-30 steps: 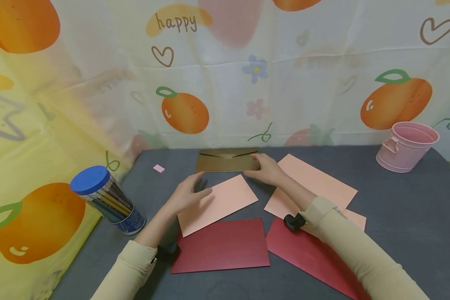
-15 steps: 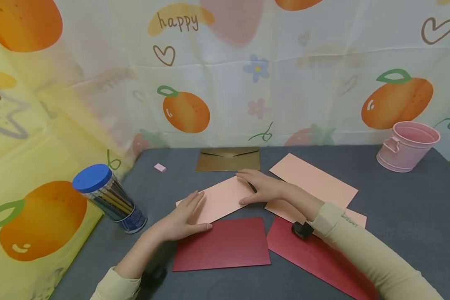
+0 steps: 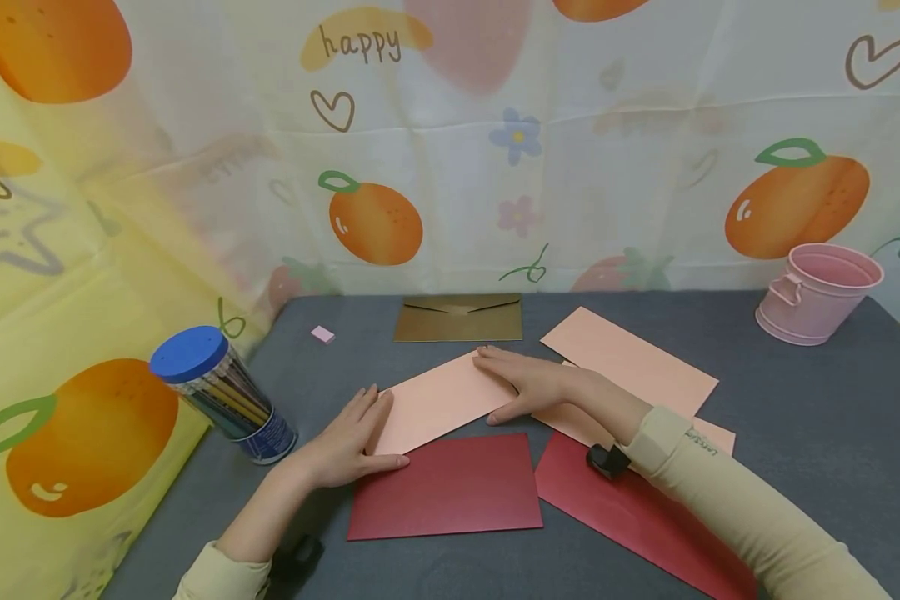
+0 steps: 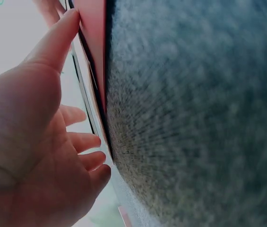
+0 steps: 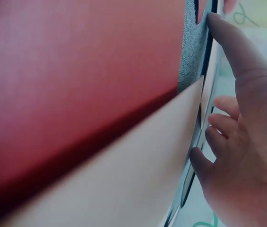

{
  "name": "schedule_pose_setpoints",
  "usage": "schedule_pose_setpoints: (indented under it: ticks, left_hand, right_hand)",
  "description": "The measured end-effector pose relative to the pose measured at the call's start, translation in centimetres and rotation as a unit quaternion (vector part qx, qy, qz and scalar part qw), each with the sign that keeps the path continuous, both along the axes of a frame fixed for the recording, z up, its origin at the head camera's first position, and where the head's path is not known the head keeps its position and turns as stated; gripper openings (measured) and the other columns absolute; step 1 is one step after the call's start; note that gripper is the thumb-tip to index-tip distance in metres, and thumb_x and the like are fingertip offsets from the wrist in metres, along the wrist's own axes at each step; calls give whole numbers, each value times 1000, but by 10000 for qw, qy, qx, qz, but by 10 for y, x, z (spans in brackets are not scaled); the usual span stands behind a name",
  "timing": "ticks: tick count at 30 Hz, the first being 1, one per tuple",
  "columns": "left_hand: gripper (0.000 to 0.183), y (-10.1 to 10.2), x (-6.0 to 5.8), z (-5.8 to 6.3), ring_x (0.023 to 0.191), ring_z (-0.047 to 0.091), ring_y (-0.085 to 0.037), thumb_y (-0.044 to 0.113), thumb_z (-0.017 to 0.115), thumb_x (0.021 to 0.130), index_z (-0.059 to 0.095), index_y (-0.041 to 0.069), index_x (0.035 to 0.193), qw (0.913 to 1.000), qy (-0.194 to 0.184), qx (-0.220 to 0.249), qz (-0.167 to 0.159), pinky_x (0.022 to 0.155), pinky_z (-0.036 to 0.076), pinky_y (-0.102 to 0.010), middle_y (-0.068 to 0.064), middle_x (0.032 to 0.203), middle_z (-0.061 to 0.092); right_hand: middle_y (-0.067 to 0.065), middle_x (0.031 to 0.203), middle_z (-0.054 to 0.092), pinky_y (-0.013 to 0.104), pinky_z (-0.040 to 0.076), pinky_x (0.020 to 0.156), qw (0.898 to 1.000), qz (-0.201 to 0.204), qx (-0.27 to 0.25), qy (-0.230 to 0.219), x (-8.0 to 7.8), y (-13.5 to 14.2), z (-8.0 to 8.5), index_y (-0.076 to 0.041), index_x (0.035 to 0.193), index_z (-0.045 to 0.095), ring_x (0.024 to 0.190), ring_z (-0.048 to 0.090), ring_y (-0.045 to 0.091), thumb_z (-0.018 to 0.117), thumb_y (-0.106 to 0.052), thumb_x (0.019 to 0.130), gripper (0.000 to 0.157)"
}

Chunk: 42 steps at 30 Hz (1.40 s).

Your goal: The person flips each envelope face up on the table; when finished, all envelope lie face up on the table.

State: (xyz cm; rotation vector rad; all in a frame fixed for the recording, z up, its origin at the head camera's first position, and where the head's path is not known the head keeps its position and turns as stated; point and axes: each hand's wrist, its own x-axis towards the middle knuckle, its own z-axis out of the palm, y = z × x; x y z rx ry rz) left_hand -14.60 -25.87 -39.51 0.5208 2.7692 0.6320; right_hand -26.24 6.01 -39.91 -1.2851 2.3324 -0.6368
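A flat peach paper rectangle (image 3: 435,400), about envelope size, lies slanted on the dark table. At its left end is my left hand (image 3: 341,450), with fingers along the edge and the thumb reaching over a red paper rectangle (image 3: 450,492) just below. On the opposite end rests my right hand (image 3: 528,383), fingertips at the upper corner and thumb by the lower edge. Both hands have their fingers loosely spread, as the left wrist view shows of the left fingers (image 4: 83,142) and the right wrist view of the right fingers (image 5: 223,125).
Behind lies a gold envelope (image 3: 457,325). More peach rectangles (image 3: 633,358) overlap a second red one (image 3: 637,517) under the right forearm. A blue-lidded pencil tub (image 3: 225,396) stands left, a pink eraser-like block (image 3: 322,334) beyond it, a pink bucket (image 3: 817,300) far right.
The right hand has come back from the gold envelope onto the peach rectangle's right end. The left hand has moved back and left to its left end.
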Motion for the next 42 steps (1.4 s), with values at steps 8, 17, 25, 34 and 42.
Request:
schedule_pose_setpoints:
  ticks: [8,17,25,34,42]
  left_hand:
    - [104,0,-1,-1,145,6,-44,60,67,83,18,3,155,9995,-189,-209,156,111,18,-62,-24,159,8]
    - [100,0,-2,0,146,8,-40,62,63,85,22,4,155,9982,-221,-504,227,111,21,-61,-22,160,10]
    - [96,0,-4,3,145,13,-40,65,59,86,27,5,154,9970,-176,-742,139,110,25,-60,-24,158,15]
    - [77,-5,-3,10,138,36,-37,62,53,92,47,7,145,9973,272,-677,-112,106,34,-57,-22,150,38]
    - [31,-15,-1,14,95,66,-9,37,64,95,68,16,117,9752,1912,-6,-1114,80,55,-34,5,106,69]
  right_hand:
    - [15,162,9,45,17,117,10000,-23,36,63,1,2,-2,-3,155,19,149,7,26,68,-42,91,89]
    - [13,162,9,46,18,116,10000,-72,55,22,0,1,-4,-5,155,21,149,7,25,67,-43,91,88]
    - [16,161,11,49,19,116,10000,-18,-51,-29,0,1,-2,-3,154,24,148,10,29,67,-41,92,85]
    - [18,155,29,49,26,113,9985,49,-464,297,1,4,1,-1,146,43,144,24,32,70,-29,92,67]
    - [14,139,54,44,42,102,9912,-46,-1086,753,-2,6,2,-4,132,60,131,47,29,71,-17,90,45]
